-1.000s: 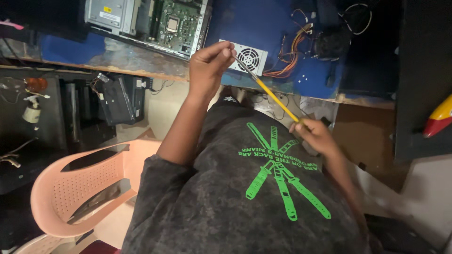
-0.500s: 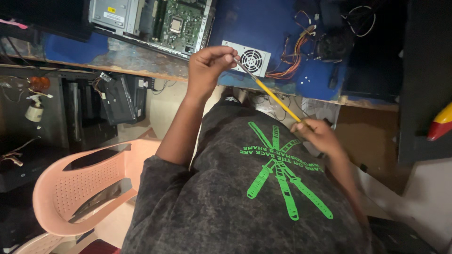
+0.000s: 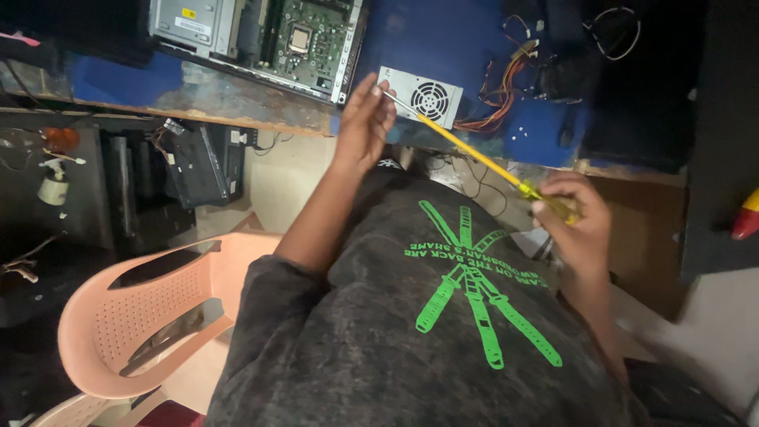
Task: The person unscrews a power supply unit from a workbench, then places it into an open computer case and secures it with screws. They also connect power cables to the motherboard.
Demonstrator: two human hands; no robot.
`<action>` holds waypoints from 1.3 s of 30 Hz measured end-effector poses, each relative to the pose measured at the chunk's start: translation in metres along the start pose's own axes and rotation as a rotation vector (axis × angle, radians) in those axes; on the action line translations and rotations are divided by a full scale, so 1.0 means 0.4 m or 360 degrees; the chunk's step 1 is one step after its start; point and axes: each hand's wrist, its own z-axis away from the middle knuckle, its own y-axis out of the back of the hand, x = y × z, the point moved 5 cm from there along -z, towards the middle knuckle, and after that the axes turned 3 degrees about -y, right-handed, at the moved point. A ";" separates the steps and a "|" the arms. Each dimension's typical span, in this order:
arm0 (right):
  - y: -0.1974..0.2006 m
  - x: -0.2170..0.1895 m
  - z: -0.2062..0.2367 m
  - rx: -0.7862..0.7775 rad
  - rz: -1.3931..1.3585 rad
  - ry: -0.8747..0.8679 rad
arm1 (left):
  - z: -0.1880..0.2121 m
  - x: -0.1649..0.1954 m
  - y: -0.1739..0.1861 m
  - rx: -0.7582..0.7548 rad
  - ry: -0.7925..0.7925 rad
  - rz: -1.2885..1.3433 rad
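The right hand point(image 3: 575, 215) is wrapped tight around the yellow handle of a long screwdriver point(image 3: 474, 162). The left hand point(image 3: 365, 119) pinches the thin metal tip end with its fingertips, up near the grey power supply box point(image 3: 419, 96).

The big blue table point(image 3: 443, 47) runs across the top of the view. On it lies an open computer case point(image 3: 261, 35) with a green board inside. Down by the person's left side is a pink plastic chair point(image 3: 134, 316). The person wears a dark shirt with a green picture point(image 3: 474, 277) on it.

The grey box sits at the table's near edge, with a round fan grille facing us. A bunch of coloured wires point(image 3: 498, 91) comes out of its right side.

The screwdriver is a long slanted line. Its handle is low and to the right, close to the person's body. Its tip is high and to the left, right at the box. So the left hand is the one nearer the box, and the right hand is further back.
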 end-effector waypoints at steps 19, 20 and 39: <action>-0.144 -0.196 0.055 -0.0483 0.1294 0.0431 | 0.036 -0.263 0.059 0.0344 0.0544 0.0230; -0.145 -0.198 0.054 -0.0487 0.1308 0.0418 | 0.035 -0.264 0.059 0.0355 0.0553 0.0218; -0.166 -0.201 0.029 -0.0555 0.1395 0.0419 | 0.028 -0.244 0.051 0.0454 0.0522 0.0225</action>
